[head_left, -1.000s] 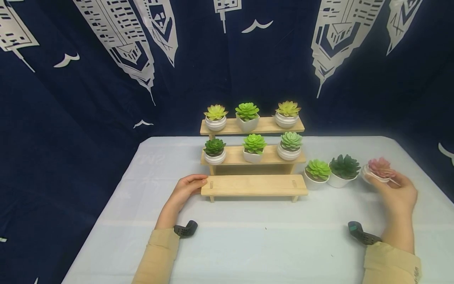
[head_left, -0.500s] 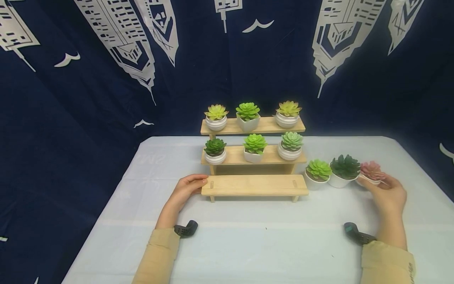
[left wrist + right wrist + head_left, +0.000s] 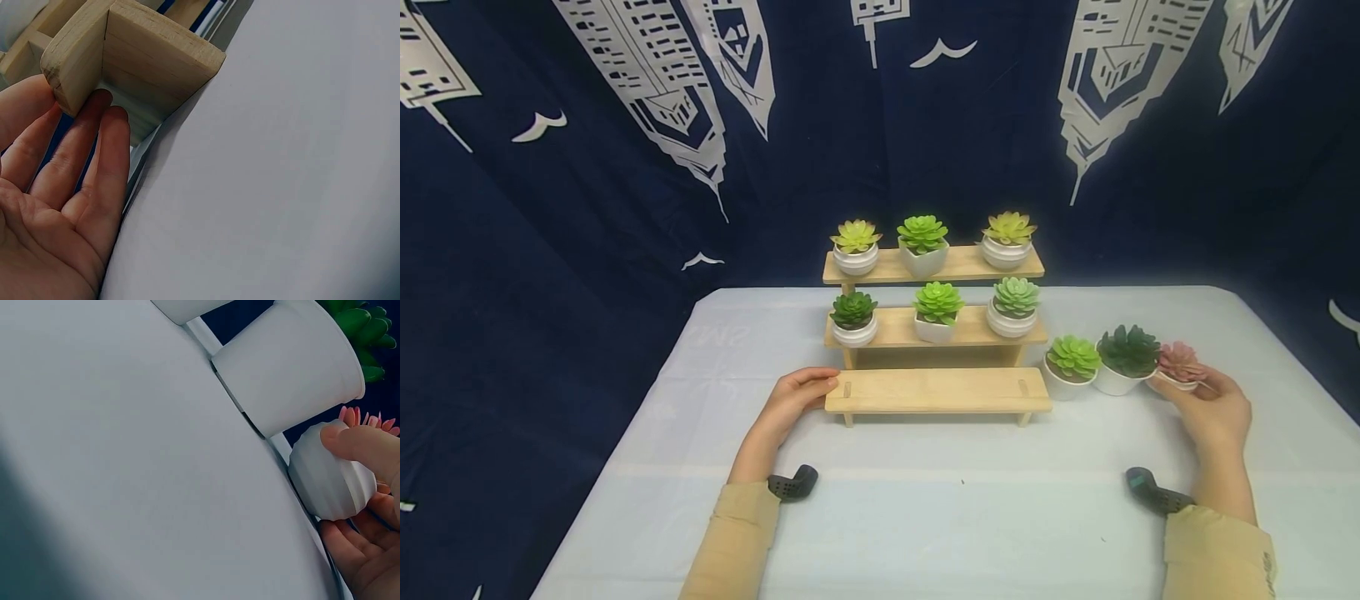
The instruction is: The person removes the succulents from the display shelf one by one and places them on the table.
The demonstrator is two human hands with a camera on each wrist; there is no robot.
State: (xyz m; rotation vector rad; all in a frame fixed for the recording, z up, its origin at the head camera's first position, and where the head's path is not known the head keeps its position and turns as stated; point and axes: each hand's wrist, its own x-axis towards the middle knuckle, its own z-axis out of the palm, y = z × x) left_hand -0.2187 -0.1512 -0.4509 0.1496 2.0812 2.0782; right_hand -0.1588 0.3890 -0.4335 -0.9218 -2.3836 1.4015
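Note:
My right hand (image 3: 1219, 415) grips the ribbed white pot (image 3: 330, 478) of a pink succulent (image 3: 1180, 362), thumb on one side and fingers on the other. In the right wrist view the pot stands at the table surface, close beside a smooth white pot (image 3: 290, 369) with a dark green succulent (image 3: 1127, 352). My left hand (image 3: 792, 398) pinches the left end of the lowest board (image 3: 936, 392) of a three-step wooden plant stand. In the left wrist view the thumb is at the board's edge and the other fingertips reach its underside (image 3: 150, 75).
Three potted succulents stand on the top shelf (image 3: 958, 265) and three on the middle shelf (image 3: 895, 329). A bright green succulent (image 3: 1072, 358) sits right of the stand, beside the dark green one. The white table (image 3: 962, 517) ends at a navy curtain (image 3: 880, 150).
My right hand has moved left with the pink succulent, bringing it up beside the dark green one. The left hand stays on the stand.

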